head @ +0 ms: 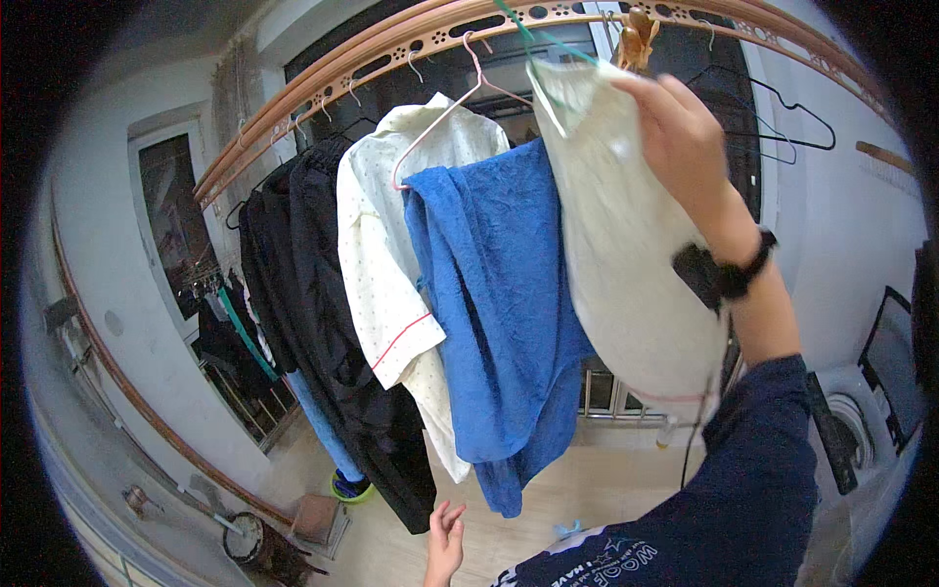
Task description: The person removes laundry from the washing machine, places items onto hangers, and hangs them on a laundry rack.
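Observation:
My right hand (678,136) is raised at the upper right, its fingers gripping the top edge of an off-white garment (609,242). That garment hangs beside a blue towel-like cloth (499,308), and a thin green hanger (546,44) shows at its top, slightly blurred. The blue cloth drapes over a pink hanger (433,143) hooked on the rack. Left of it hangs a white dotted pyjama shirt (374,293) with red piping at the cuff. My left hand (444,539) is low in the view, below the clothes, with fingers apart and nothing in it.
A copper-coloured drying rack (411,48) crosses overhead. Several dark garments (315,293) hang at its left, and black hangers (785,121) at its right. A washing machine (843,418) stands at the right. On the floor are a green basin (353,493) and a brown pot (257,550).

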`<state>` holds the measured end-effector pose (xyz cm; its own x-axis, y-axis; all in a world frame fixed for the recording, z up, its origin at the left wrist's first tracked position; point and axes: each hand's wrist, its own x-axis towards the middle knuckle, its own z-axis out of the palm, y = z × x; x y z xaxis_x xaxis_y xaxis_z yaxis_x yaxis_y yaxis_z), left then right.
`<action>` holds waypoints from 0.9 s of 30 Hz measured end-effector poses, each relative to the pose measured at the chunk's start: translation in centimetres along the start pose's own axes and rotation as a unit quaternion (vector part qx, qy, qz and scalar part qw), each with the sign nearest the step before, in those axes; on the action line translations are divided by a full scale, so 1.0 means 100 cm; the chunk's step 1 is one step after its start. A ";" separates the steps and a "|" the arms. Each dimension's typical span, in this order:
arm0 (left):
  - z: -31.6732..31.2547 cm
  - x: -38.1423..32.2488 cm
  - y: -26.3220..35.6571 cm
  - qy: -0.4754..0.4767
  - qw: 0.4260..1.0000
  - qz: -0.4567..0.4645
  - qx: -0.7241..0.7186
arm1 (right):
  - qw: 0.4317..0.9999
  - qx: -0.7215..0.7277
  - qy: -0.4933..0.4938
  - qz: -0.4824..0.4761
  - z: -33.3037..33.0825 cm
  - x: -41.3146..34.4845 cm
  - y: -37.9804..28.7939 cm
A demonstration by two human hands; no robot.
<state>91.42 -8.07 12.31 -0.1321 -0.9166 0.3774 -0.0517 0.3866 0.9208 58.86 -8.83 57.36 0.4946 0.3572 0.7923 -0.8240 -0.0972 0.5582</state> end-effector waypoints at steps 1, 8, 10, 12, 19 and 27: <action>-0.004 -0.008 -0.007 0.009 1.000 0.008 -0.018 | 0.999 -0.013 0.029 -0.012 0.017 0.008 0.003; -0.013 -0.050 0.001 0.129 0.989 0.055 0.051 | 0.986 -0.121 -0.025 0.114 0.084 0.004 -0.007; -0.024 -0.063 -0.014 0.040 0.997 -0.054 -0.039 | 0.980 -0.116 -0.059 0.150 0.092 -0.005 -0.013; -0.029 -0.066 -0.031 0.034 0.999 -0.008 0.040 | 0.972 -0.090 -0.096 0.196 0.095 -0.008 -0.023; -0.001 -0.060 -0.057 -0.050 0.992 -0.104 -0.045 | 0.931 0.195 -0.141 0.273 0.024 -0.037 -0.071; 0.148 -0.045 -0.020 -0.280 0.947 -0.136 -0.082 | 0.706 0.291 -0.614 0.199 -0.177 -0.219 -0.083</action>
<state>77.45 -3.21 7.33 -0.6424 -0.7644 0.0544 -0.0112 0.0804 0.9967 50.00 0.56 31.02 0.4170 -0.8462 0.3318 -0.8887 -0.4562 -0.0467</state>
